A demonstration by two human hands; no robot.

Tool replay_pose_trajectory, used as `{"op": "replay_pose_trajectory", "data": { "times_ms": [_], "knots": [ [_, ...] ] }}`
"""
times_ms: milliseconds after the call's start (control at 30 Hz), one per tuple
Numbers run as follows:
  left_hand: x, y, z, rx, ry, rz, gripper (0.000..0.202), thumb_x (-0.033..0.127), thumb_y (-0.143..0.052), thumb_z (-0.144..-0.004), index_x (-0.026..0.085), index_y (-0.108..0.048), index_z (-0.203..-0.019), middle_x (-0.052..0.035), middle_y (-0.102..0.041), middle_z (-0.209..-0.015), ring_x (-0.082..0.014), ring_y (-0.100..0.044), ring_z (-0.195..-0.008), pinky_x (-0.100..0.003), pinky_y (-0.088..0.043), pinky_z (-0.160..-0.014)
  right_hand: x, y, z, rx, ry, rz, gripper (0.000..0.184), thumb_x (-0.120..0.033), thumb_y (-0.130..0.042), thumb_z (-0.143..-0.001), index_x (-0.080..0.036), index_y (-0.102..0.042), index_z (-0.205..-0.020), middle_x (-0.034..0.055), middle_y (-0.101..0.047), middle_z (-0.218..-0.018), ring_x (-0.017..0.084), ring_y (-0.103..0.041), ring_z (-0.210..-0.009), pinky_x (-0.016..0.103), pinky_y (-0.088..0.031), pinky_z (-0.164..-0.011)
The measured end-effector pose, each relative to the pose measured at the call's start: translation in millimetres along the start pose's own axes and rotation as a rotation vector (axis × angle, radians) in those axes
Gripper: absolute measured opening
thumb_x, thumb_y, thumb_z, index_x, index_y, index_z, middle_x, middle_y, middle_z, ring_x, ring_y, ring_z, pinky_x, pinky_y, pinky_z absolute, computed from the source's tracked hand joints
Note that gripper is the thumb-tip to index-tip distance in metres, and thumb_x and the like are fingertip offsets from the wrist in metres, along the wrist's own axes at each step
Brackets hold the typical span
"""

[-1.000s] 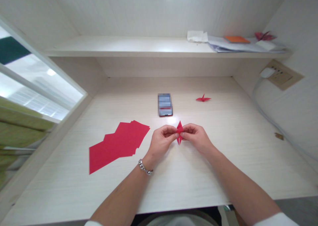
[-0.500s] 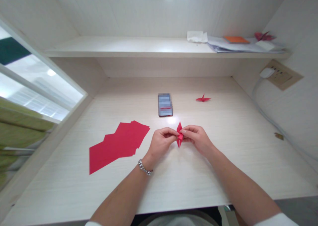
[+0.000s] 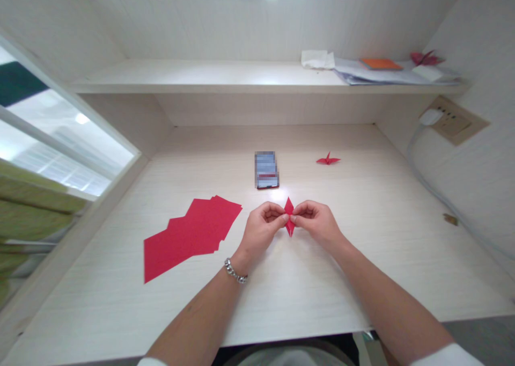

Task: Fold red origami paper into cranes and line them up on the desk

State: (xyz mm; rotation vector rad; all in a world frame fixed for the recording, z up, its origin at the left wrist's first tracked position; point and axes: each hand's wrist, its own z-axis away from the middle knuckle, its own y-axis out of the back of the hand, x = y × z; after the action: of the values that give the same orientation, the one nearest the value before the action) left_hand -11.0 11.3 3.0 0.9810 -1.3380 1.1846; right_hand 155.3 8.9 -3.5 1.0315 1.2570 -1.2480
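Note:
Between my two hands is a small piece of folded red paper point(image 3: 289, 227), a narrow diamond with one point up and one down. My left hand point(image 3: 263, 224) pinches its left side between thumb and fingers. From the right, my right hand point(image 3: 316, 219) grips the other side the same way, thumb on the near face. The fingertips hide the middle of the folded paper. To the left lies a fanned stack of red paper sheets point(image 3: 193, 227). A finished red paper crane point(image 3: 329, 160) rests on the desk, beyond my right hand.
A phone point(image 3: 266, 170) with a blurred screen lies beyond my hands. The shelf point(image 3: 193, 76) above holds papers point(image 3: 362, 74), an orange pad point(image 3: 381, 64) and another folded red piece point(image 3: 427, 58). A white cable point(image 3: 422, 181) hangs from the wall socket point(image 3: 454, 122) on the right.
Both thumbs have shifted onto the near face of the folded paper, and my right fingers have curled in behind it. The small flap at its middle now looks flattened.

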Motion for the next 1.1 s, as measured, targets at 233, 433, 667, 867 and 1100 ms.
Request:
{"op": "replay_pose_trajectory", "data": {
  "times_ms": [233,433,667,867,1100],
  "knots": [
    [-4.0,0.0,-1.6,0.052,-0.015,-0.004,0.023,0.025,-0.078,-0.065,0.015,-0.061,-0.077,-0.0016,-0.065,-0.074,-0.0130,-0.061,-0.066,-0.024,-0.049,-0.062,-2.8,-1.6,-0.7,0.011,-0.061,-0.060,0.031,-0.034,-0.085,-0.052,-0.018,-0.064,-0.068,0.0001,-0.067,-0.066,0.015,-0.061,-0.059,0.029,-0.051,-0.060],
    [-5.0,-1.4,-0.8,0.079,-0.028,-0.007,0.024,0.024,-0.079,-0.064,0.015,-0.060,-0.077,-0.0014,-0.064,-0.073,-0.0128,-0.061,-0.066,-0.025,-0.049,-0.063,1.0,-4.4,-1.6,0.008,-0.090,-0.106,0.031,-0.038,-0.082,-0.058,-0.018,-0.061,-0.071,-0.0008,-0.065,-0.067,0.015,-0.061,-0.061,0.029,-0.053,-0.061],
    [-10.7,-2.2,-3.1,0.110,-0.010,0.010,0.025,0.023,-0.080,-0.061,0.015,-0.060,-0.074,-0.0017,-0.065,-0.070,-0.0135,-0.062,-0.065,-0.024,-0.050,-0.061,2.0,-4.7,-3.4,0.041,-0.010,-0.059,0.035,-0.033,-0.085,-0.052,-0.020,-0.058,-0.070,-0.0021,-0.062,-0.065,0.014,-0.058,-0.060,0.027,-0.049,-0.059],
    [-13.8,-0.8,-3.8,0.087,0.017,0.006,0.021,0.024,-0.078,-0.064,0.014,-0.066,-0.078,-0.0043,-0.070,-0.075,-0.0155,-0.065,-0.067,-0.025,-0.052,-0.062,7.0,-2.6,-5.0,0.023,-0.041,-0.054,0.035,-0.035,-0.084,-0.054,-0.020,-0.058,-0.072,-0.0009,-0.064,-0.067,0.015,-0.060,-0.061,0.029,-0.050,-0.060],
    [-10.2,-1.2,-1.6,0.067,0.031,-0.006,0.019,0.025,-0.075,-0.068,0.014,-0.067,-0.080,-0.0053,-0.071,-0.077,-0.0167,-0.067,-0.068,-0.028,-0.054,-0.065,5.7,-1.6,-3.9,0.028,-0.024,-0.056,0.034,-0.031,-0.084,-0.054,-0.020,-0.058,-0.073,-0.0020,-0.062,-0.064,0.014,-0.058,-0.059,0.027,-0.048,-0.057]
  ]
}}
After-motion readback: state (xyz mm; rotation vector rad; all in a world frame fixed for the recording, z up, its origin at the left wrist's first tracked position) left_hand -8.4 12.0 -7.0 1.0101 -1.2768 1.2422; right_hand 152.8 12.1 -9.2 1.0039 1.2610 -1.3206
